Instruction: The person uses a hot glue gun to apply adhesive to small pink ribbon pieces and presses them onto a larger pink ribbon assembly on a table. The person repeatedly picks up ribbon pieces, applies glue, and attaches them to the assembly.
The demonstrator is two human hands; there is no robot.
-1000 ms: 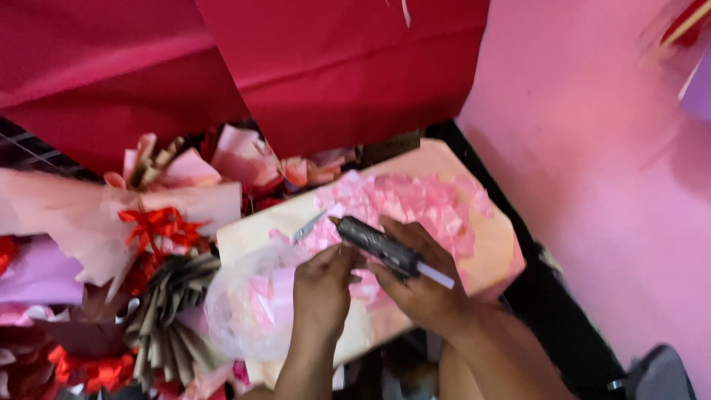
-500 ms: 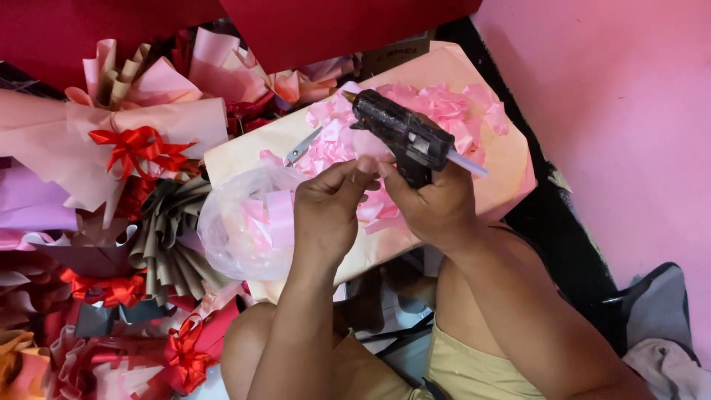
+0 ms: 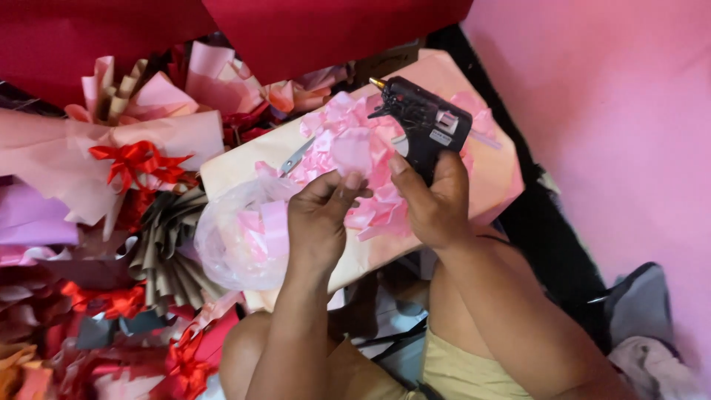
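My right hand (image 3: pixel 433 204) grips a black glue gun (image 3: pixel 422 122), its brass nozzle pointing up and to the left. My left hand (image 3: pixel 320 222) pinches a small pink paper petal (image 3: pixel 352 150) between thumb and fingers, just left of the gun. Both hands hover over a tan board (image 3: pixel 489 174) strewn with several pink paper pieces (image 3: pixel 385 211). A pair of scissors (image 3: pixel 296 157) lies on the board, left of the petal.
A clear plastic bag (image 3: pixel 237 237) holding pink pieces sits left of my left hand. Paper bouquets with red ribbon bows (image 3: pixel 137 163) and a brown pleated fan (image 3: pixel 167 248) crowd the left. Red sheets (image 3: pixel 311 30) lie at the top, a pink surface (image 3: pixel 615 111) on the right.
The view has shifted down and closer. The glue gun has tilted more upright in my right hand, and my left hand has lifted the petal up beside it.
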